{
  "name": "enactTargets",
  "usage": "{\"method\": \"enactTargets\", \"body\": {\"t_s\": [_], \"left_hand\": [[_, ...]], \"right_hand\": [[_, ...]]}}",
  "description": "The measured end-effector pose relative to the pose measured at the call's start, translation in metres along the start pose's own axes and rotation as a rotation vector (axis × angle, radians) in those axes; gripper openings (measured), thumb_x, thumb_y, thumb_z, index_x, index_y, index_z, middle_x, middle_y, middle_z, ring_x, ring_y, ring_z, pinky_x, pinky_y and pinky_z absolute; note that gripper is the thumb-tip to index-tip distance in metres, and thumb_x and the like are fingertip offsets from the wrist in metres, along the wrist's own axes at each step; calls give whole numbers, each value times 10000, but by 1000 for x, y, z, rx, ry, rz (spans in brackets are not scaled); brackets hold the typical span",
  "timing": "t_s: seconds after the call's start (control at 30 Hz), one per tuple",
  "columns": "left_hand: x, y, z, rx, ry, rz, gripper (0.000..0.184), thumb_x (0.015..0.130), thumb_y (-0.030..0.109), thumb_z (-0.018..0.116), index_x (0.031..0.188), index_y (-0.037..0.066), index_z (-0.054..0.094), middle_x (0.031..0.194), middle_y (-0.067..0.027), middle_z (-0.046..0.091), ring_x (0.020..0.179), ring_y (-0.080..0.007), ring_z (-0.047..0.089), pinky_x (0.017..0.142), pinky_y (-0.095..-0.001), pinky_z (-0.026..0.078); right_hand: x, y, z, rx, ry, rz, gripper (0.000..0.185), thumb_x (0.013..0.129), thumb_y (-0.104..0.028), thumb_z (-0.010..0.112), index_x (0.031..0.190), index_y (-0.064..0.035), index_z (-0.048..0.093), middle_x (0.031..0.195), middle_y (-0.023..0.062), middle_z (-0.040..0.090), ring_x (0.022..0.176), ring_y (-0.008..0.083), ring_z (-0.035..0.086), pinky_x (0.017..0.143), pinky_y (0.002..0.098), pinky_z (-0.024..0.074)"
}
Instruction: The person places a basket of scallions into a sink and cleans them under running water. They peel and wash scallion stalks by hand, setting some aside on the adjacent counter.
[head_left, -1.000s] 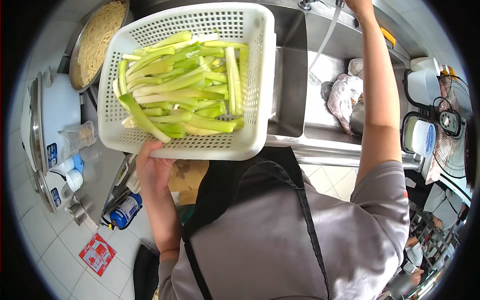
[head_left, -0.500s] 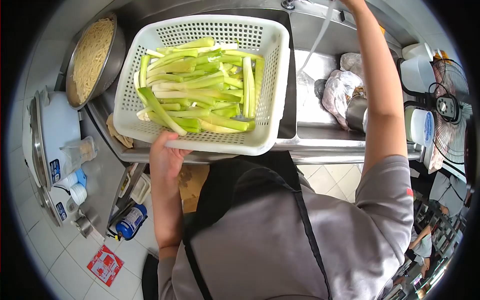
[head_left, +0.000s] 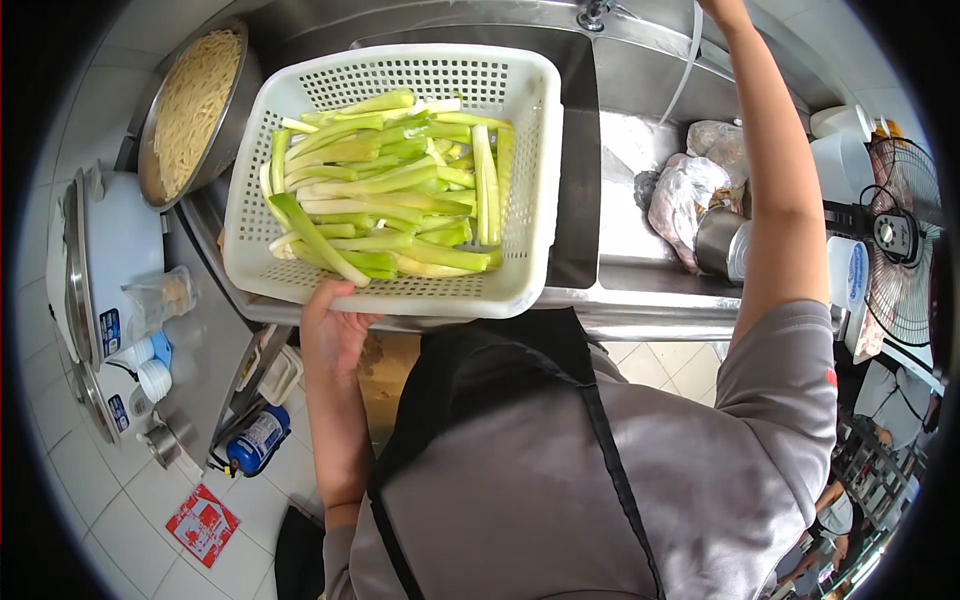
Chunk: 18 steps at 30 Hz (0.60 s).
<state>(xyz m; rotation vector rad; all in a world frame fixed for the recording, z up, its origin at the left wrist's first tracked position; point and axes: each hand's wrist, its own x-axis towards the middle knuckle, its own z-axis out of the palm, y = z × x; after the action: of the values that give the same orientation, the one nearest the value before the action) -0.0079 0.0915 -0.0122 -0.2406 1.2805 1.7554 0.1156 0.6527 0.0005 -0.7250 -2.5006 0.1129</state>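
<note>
From the head camera, I see a white basket [head_left: 420, 303] at eleven o'clock of the middle, a layer of green stalks [head_left: 390, 195] lying in it. The person's left hand [head_left: 338, 325] is at its near wall, thumb over the rim, fingers clamped on it. The basket blocks much of the left basin of a steel sink [head_left: 620, 180]; whether it also rests there, I can't tell.

The right hand [head_left: 727, 12] is out between one and two, cut by the edge, so I can't tell whether its fingers are apart or together. A pale stream or hose [head_left: 687, 70] hangs beside it; a tap [head_left: 594, 14] is nearer twelve. The right arm [head_left: 785, 210] reaches across the right basin, close by plastic bags [head_left: 685, 195] and a metal pot [head_left: 715, 243] towards two. A fan [head_left: 888, 230] is near three.

A bowl of noodles [head_left: 198, 105] crowds the basket at ten. A blue canister [head_left: 262, 440] is at eight, near a red-and-white sign [head_left: 203, 525] on the floor tiles [head_left: 130, 550]. Other people [head_left: 835, 515] show small at four.
</note>
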Motion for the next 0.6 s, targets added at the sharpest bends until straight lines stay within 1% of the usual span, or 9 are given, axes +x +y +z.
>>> {"method": "enactTargets", "body": {"t_s": [0.07,0.2,0.27,0.4,0.5,0.6], "left_hand": [[-1,0,7,7,49,20,326,708,86,458,997,-66,448,850,-143,576,662,-208,602,558,-291,530],[1,-1,1,8,14,12,354,710,87,462,1027,-65,428,879,-143,570,690,-212,603,571,-294,536],[2,-1,0,8,8,6,364,712,87,461,1039,-67,418,894,-146,566,701,-215,603,575,-295,538],[1,2,6,-17,-40,-16,321,715,62,466,1016,-45,433,888,-141,565,712,-193,599,569,-284,542],[9,5,-4,13,-68,-52,327,714,64,465,1019,-50,430,900,-141,561,716,-193,598,571,-284,541],[16,6,-14,38,-87,-76,332,713,69,463,1020,-54,431,914,-138,559,714,-195,598,574,-283,539]], "right_hand": [[0,2,0,-18,-16,26,397,648,45,458,977,-128,598,878,175,569,740,307,565,662,346,429],[-4,-4,-5,-61,-33,110,382,660,21,482,979,-152,599,872,162,572,742,308,569,653,357,435],[-6,-9,-6,-96,-15,106,359,672,-2,491,974,-162,601,869,153,574,748,311,567,651,363,438],[-9,-22,-11,-161,-5,122,304,690,-52,507,954,-162,609,852,144,579,751,321,563,656,370,444],[-12,-35,-10,-202,-13,73,281,685,-81,520,945,-136,610,820,168,578,737,321,566,649,373,447],[-22,-60,-11,-143,21,155,207,672,-99,541,860,-76,621,766,200,572,718,320,566,641,384,446]]}}
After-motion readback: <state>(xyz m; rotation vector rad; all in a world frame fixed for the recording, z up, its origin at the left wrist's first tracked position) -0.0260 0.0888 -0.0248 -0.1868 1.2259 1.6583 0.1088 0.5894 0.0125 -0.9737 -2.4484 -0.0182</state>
